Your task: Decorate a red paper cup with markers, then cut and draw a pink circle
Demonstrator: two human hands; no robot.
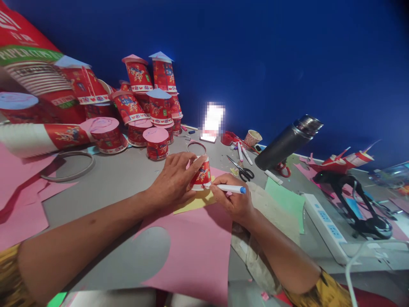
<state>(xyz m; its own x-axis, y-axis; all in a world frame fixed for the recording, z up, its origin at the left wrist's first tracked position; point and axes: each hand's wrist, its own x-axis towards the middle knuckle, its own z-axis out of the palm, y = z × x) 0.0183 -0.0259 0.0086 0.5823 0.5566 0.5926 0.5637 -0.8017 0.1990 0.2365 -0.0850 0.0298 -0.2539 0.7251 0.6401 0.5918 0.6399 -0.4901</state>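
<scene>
A red patterned paper cup point(203, 174) stands on a small piece of yellow paper point(193, 203) in front of me. My left hand point(175, 175) is closed around the cup's left side and top. In my right hand point(232, 200) is a white marker with a blue end point(228, 188), its tip close to the cup's lower rim; whether it touches cup or paper I cannot tell. Beneath lies a large pink paper sheet point(198, 251) with a round hole cut out of it.
Several decorated paper cups point(162, 108) with paper tops are stacked at the back left. Black-handled scissors point(243, 169), loose markers point(245, 153) and a dark thermos point(284, 145) lie or stand behind my right hand. A power strip point(326, 226) and green paper point(284, 198) are at the right.
</scene>
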